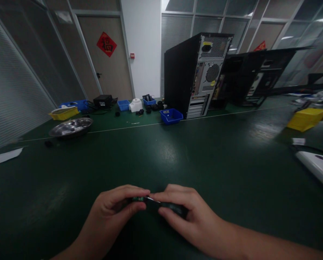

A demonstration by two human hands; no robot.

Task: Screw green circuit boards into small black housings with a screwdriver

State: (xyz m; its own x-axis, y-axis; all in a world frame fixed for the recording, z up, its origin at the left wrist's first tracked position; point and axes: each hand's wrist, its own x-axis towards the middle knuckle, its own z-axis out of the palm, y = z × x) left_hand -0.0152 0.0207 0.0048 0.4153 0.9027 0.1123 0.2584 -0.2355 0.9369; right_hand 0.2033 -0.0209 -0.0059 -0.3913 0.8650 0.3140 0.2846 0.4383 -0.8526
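A small dark component (153, 204), with a green edge showing, is held low over the near part of the green worktop (177, 155). One end is pinched in the grip of the left hand (115, 209), the other in the grip of the right hand (184, 213). The handling is judged to be in mid-course: nothing is set down yet, and the computer tower (196, 76) stands well apart.

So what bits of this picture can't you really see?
Head view:
- The small dark part: mostly covered by the fingers of the left hand and right hand, so what it is cannot be told.
- The metal bowl: its contents are too small and far off.
- The white device: cut off by the right edge.
- The blue bin: its wall hides the inside.
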